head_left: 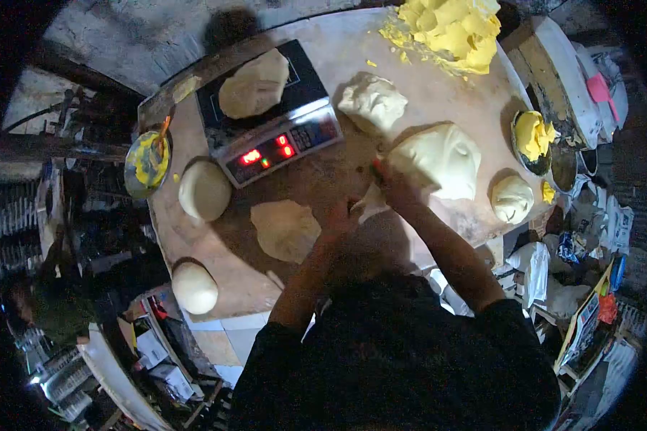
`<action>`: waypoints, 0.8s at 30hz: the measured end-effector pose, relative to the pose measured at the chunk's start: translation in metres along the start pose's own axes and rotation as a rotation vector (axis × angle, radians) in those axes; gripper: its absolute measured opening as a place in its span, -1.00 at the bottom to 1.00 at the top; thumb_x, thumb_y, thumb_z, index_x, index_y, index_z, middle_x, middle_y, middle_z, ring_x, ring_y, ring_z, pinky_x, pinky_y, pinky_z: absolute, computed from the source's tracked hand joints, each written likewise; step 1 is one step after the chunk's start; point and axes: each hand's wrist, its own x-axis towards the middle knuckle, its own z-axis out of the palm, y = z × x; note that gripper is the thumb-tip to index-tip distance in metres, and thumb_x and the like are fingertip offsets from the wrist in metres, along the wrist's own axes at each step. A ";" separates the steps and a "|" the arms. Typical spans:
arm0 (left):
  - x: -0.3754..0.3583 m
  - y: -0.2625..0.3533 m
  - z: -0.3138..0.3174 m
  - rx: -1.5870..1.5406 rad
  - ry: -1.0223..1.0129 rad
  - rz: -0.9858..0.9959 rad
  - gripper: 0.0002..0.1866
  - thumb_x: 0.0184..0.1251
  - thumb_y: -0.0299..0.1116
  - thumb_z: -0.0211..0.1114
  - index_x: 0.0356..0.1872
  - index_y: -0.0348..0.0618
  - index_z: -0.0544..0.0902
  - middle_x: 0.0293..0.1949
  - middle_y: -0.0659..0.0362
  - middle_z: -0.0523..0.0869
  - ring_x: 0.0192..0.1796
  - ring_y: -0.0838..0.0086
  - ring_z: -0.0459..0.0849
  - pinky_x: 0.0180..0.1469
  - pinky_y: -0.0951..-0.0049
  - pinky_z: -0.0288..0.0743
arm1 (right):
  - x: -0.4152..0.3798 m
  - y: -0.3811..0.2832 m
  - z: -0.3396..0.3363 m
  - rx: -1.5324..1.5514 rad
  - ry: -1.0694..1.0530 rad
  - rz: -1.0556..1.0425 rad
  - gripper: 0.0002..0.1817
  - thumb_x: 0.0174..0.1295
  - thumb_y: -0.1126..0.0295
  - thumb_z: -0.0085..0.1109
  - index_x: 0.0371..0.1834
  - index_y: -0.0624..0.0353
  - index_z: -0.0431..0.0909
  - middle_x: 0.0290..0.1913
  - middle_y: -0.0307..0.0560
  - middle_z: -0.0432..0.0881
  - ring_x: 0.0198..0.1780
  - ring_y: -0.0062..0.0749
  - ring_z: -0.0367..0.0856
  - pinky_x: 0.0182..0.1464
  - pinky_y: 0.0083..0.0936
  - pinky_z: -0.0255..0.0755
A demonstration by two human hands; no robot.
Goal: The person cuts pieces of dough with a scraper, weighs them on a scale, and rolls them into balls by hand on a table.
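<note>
My left hand point(341, 217) is low over the middle of the table, its fingers curled at the edge of a small piece of dough point(370, 204). Just right of that piece, my right hand point(394, 185) is closed, with a small red and green bit showing at its fingers; what it grips is too dark to name. A big smooth mound of dough point(442, 159) lies beside my right hand. Left of my left hand is a flat slab of dough point(286, 230). Beyond my hands sits a rough lump of dough point(372, 104).
A digital scale point(280, 147) with lit red digits carries a dough slab point(255, 85). Dough balls point(194, 287) lie near the table's edges. Yellow fat-like paste point(449, 32) is heaped at the back. A smeared bowl point(148, 164) stands left, another bowl point(532, 144) right.
</note>
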 end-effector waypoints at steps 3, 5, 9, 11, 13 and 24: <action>0.037 0.035 -0.067 -0.225 -0.038 0.115 -0.72 0.53 -0.15 0.04 -0.15 -0.15 0.57 -0.30 0.18 0.58 -0.19 0.47 0.56 -0.09 0.39 0.45 | 0.001 -0.015 -0.040 0.118 0.030 0.083 -0.36 0.16 0.38 0.20 0.33 0.24 0.22 -0.03 0.19 0.59 -0.12 0.08 0.64 -0.14 -0.06 0.54; 0.073 0.057 -0.113 -0.387 0.191 0.372 -0.62 0.57 -0.07 -0.09 -0.19 -0.15 0.55 -0.29 0.22 0.56 -0.20 0.52 0.51 -0.09 0.41 0.42 | 0.002 -0.010 -0.034 0.072 0.063 0.059 -0.35 0.15 0.38 0.23 0.31 0.23 0.22 -0.11 0.17 0.61 -0.19 0.10 0.66 -0.21 -0.06 0.56; 0.155 0.069 -0.215 -0.192 0.532 0.612 -0.64 0.55 -0.15 -0.08 -0.02 -0.24 0.54 -0.14 0.09 0.62 -0.05 0.37 0.56 0.05 0.32 0.41 | -0.006 -0.015 -0.019 0.062 0.169 0.031 -0.40 0.20 0.34 0.19 0.31 0.15 0.23 -0.18 0.19 0.61 -0.28 0.14 0.67 -0.30 -0.03 0.57; 0.163 0.063 -0.262 0.634 0.766 0.730 -0.66 0.47 -0.21 0.03 0.02 -0.28 0.53 -0.09 0.01 0.63 0.00 0.23 0.59 0.09 0.26 0.42 | -0.004 -0.032 -0.034 0.005 0.078 0.095 -0.46 0.24 0.34 0.14 0.29 0.09 0.26 -0.18 0.16 0.60 -0.30 0.12 0.67 -0.33 -0.02 0.57; 0.152 0.070 -0.264 0.958 0.926 0.652 -0.67 0.37 -0.26 0.15 0.01 -0.29 0.54 -0.07 -0.03 0.63 0.02 0.13 0.59 0.09 0.21 0.43 | 0.000 -0.031 -0.039 0.002 0.006 0.180 -0.51 0.28 0.33 0.09 0.28 0.04 0.28 -0.17 0.14 0.59 -0.30 0.10 0.67 -0.34 -0.02 0.58; 0.117 0.001 0.088 0.323 0.498 0.646 -0.40 0.18 -0.37 0.33 0.25 -0.24 0.35 -0.03 -0.09 0.64 -0.04 0.14 0.65 0.06 0.11 0.52 | -0.161 0.057 -0.029 0.565 0.282 0.549 -0.63 0.19 0.25 0.27 -0.04 0.14 0.39 -0.38 0.19 0.63 -0.28 0.22 0.65 -0.30 0.01 0.48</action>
